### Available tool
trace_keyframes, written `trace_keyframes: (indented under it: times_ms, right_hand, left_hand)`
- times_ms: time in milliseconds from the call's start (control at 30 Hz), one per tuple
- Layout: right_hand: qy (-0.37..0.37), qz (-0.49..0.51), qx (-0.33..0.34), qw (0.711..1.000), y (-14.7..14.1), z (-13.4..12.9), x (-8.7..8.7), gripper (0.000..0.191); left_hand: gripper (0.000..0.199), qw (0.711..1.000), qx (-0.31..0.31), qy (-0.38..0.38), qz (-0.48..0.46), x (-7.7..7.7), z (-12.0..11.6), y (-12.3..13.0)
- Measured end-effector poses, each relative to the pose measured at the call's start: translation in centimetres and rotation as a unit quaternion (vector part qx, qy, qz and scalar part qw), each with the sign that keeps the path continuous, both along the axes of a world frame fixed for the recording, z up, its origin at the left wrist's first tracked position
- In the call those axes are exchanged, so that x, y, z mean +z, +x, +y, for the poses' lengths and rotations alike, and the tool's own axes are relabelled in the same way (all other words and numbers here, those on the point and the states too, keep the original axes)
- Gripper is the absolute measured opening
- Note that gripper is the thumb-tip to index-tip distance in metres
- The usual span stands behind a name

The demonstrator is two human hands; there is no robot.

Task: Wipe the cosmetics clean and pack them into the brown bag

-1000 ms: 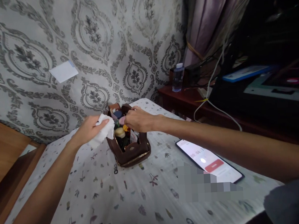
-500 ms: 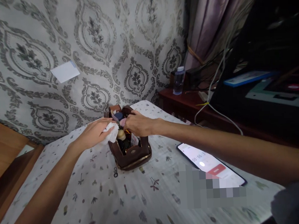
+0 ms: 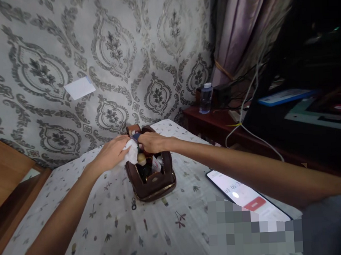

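I watch through one camera worn on the person's head, set above and behind the bare left hand (image 3: 113,152) and bare right hand (image 3: 151,142), facing forward and down. Both hands sit near mid-view, at middle distance, ahead of the closer forearms (image 3: 232,164). From this height I look into the open top of the dark brown, leather-look zip bag (image 3: 155,190) at the hands. White leaf-printed cloth (image 3: 153,231) spreads below them toward me; the grey-and-white patterned wall (image 3: 145,41) closes my view beyond them, with a purple fabric curtain (image 3: 236,29) far to their right.
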State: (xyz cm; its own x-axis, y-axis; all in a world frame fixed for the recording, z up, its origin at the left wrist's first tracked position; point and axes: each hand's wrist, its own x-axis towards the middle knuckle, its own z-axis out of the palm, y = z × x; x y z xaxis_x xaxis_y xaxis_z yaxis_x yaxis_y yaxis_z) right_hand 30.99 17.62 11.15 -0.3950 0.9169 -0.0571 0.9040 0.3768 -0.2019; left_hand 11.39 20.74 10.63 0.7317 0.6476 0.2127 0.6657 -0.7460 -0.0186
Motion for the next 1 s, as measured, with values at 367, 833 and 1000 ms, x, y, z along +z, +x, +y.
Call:
trace_keyframes:
  times_ms: [367,833,1000]
  right_hand:
    - [0.041,0.018,0.07,0.997,0.6,1.3,0.0,0.027]
    - [-0.056,0.209,-0.008,0.976,0.1,2.7,-0.6,0.028]
    - [-0.04,0.187,-0.015,0.981,0.7,2.7,-0.5,0.02]
  left_hand:
    - [0.039,0.997,-0.016,-0.071,-0.021,0.5,1.5,1.1]
    - [0.04,0.991,0.008,-0.127,-0.046,0.9,1.7,1.9]
    - [0.044,0.985,0.009,-0.151,-0.08,0.7,2.0,1.6]
